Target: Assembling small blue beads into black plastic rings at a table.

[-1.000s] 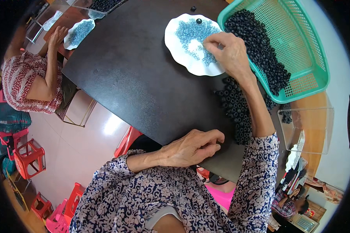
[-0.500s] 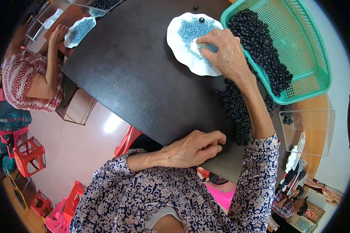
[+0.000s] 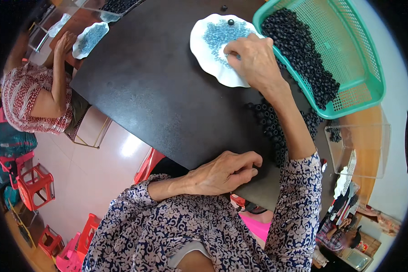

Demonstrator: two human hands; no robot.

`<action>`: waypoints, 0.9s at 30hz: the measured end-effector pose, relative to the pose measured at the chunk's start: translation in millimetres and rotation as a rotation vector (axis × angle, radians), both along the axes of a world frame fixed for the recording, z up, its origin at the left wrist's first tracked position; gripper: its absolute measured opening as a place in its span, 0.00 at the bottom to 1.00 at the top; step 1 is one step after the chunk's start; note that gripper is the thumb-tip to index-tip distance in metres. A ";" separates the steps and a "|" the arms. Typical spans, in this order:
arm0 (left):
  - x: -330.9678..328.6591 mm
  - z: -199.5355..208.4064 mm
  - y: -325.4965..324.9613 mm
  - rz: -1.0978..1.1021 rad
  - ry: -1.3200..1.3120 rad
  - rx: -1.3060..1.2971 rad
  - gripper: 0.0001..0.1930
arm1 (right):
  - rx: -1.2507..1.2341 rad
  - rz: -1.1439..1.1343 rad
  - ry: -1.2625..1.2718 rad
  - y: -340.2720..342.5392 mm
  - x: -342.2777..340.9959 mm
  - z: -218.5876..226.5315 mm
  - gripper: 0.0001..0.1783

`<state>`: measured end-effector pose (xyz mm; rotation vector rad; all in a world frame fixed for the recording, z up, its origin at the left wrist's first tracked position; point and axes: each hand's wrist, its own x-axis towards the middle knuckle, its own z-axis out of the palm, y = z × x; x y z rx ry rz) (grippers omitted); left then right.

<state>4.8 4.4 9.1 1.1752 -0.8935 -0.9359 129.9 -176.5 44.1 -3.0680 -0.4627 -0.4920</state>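
A white wavy-rimmed plate (image 3: 206, 58) lies at the far side of the dark table, spread with small clear bluish pieces (image 3: 226, 34). One black bead (image 3: 231, 21) sits near its far rim. Over the plate's right part is my right hand (image 3: 255, 61), fingers bent down and closed among the pieces; what they pinch, if anything, is hidden. My left hand (image 3: 224, 173) rests on the table's near edge, fingers curled and thumb close to the forefinger. Its palm is out of sight. Black beads (image 3: 269, 122) lie closely grouped on the table, partly behind my right forearm.
A green plastic basket (image 3: 349, 88) with many black beads stands at the far right, near a clear box (image 3: 358, 152). At the left another person (image 3: 36, 97) sits beside a similar white plate (image 3: 76, 49). Red stools (image 3: 35, 186) stand on the floor.
The view has shifted slightly. My right hand stays over the plate with its fingers curled in a little more. My left hand has hardly moved.
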 end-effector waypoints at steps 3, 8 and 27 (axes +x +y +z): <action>-0.6 -0.7 2.8 0.017 -0.008 0.037 0.12 | 0.005 -0.041 0.008 1.2 7.2 -9.9 0.07; -3.7 3.5 1.6 0.073 -0.027 0.133 0.09 | 0.528 0.007 -0.051 -8.6 -26.3 12.9 0.10; 33.6 69.2 -62.2 0.176 -0.991 -0.035 0.08 | 1.392 -0.473 -0.276 -105.4 -217.4 -18.6 0.11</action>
